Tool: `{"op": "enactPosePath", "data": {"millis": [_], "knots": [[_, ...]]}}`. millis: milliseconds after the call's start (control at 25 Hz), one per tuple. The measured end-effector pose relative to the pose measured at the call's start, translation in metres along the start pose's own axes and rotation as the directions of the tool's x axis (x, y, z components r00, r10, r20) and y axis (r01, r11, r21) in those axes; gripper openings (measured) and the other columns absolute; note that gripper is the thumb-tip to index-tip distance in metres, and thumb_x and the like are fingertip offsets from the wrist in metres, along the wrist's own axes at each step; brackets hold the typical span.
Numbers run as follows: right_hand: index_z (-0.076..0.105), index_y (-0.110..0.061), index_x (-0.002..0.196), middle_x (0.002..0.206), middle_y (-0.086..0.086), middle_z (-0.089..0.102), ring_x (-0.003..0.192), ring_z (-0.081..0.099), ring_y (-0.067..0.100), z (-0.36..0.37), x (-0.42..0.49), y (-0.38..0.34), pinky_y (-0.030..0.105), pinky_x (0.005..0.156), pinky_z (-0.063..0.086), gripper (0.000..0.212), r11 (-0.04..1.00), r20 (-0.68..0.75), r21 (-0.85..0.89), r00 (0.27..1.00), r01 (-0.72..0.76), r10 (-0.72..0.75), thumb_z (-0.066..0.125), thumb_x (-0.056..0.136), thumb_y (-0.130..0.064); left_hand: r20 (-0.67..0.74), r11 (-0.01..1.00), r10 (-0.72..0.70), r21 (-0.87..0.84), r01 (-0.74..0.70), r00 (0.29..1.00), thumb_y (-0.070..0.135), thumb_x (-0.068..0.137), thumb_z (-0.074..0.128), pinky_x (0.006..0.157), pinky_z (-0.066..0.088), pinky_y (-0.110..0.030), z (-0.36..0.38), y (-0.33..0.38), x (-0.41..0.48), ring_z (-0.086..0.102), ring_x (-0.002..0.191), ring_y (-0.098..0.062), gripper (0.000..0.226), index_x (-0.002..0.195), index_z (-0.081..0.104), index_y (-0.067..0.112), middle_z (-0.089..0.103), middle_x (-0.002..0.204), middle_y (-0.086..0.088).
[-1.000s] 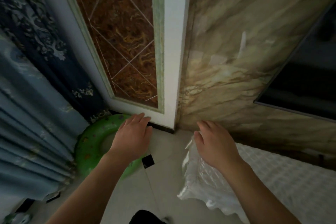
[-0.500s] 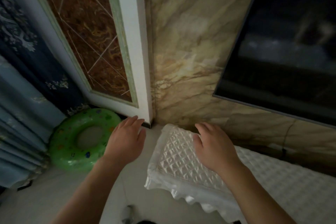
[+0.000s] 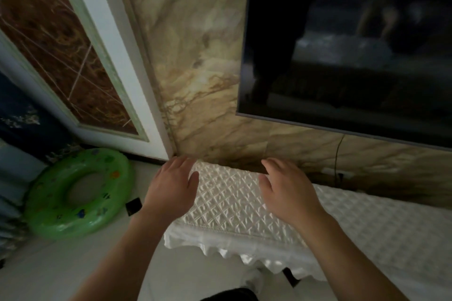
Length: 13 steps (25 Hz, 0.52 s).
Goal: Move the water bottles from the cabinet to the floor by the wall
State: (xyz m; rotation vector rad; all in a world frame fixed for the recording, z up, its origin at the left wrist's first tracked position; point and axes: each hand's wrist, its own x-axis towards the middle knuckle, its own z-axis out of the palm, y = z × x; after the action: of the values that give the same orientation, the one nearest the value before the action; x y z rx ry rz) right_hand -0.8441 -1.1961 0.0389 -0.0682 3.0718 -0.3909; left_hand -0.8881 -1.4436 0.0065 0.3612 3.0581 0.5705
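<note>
Head view, near to far. Both bare forearms are stretching forward from the lower edge of the view. The left hand (image 3: 172,187) is hovering palm-down over the near-left corner of a white quilted cover (image 3: 230,205), fingers straight and lying close together, gripping nothing. The right hand (image 3: 289,190) is hovering over the same cover further right, fingers relaxed and slightly spread, likewise holding nothing. The cover, with its scalloped frill, is draping a low unit that is probably the cabinet; its front is lying hidden under the frill. No water bottles are showing anywhere, so their position cannot be told. To the left, a green inflatable swim ring (image 3: 49,217) is lying on the pale tiled floor (image 3: 73,264), near the white door frame (image 3: 154,124). Behind the cover, the marble wall (image 3: 195,80) is carrying a dark television screen (image 3: 342,56), with a thin cable (image 3: 338,154) hanging below it. Likely hazards: fingers catching the loose cover and dragging it off the unit; a hand brushing the cable while searching along the wall; and the swim ring crowding the floor by the wall where the bottles are meant to stand. Dim light is making small objects hard to judge.
</note>
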Motion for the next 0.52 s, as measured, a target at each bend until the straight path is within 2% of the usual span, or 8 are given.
{"op": "enactPosePath", "data": {"millis": [160,400,520], "knots": [[0.040,-0.018,0.145,0.146,0.001,0.045,0.134,0.039,0.019,-0.005,0.003,0.057,0.034,0.111,0.031,0.048,0.999,0.007,-0.037,1.000,-0.029,0.029,0.031,0.102,-0.037,0.028,1.000,0.015,0.003,-0.015,0.999,0.035,0.096,0.041,0.105,0.042,-0.045,0.030,0.048,0.025,0.048,0.128,-0.028,0.045,0.136,0.052,0.017,0.056,0.136,-0.005],[0.039,-0.019,0.144,0.145,0.001,0.045,0.134,0.039,0.019,-0.026,0.016,0.140,0.036,0.111,0.033,0.047,0.995,0.023,-0.084,0.998,-0.049,0.051,0.030,0.102,-0.038,0.038,1.000,-0.009,0.001,0.009,0.999,0.044,0.093,0.030,0.107,0.040,-0.047,0.065,0.119,0.066,0.046,0.131,-0.027,0.055,0.138,0.050,0.021,0.052,0.142,-0.005],[0.042,-0.019,0.141,0.142,0.001,0.048,0.132,0.041,0.019,-0.038,0.020,0.182,0.036,0.111,0.034,0.046,0.992,0.021,-0.110,0.998,-0.061,0.064,0.030,0.101,-0.039,0.041,0.999,0.027,0.024,-0.028,0.999,0.044,0.093,0.027,0.105,0.041,-0.046,0.072,0.162,0.080,0.047,0.130,-0.026,0.054,0.137,0.049,0.024,0.053,0.141,-0.002]]}}
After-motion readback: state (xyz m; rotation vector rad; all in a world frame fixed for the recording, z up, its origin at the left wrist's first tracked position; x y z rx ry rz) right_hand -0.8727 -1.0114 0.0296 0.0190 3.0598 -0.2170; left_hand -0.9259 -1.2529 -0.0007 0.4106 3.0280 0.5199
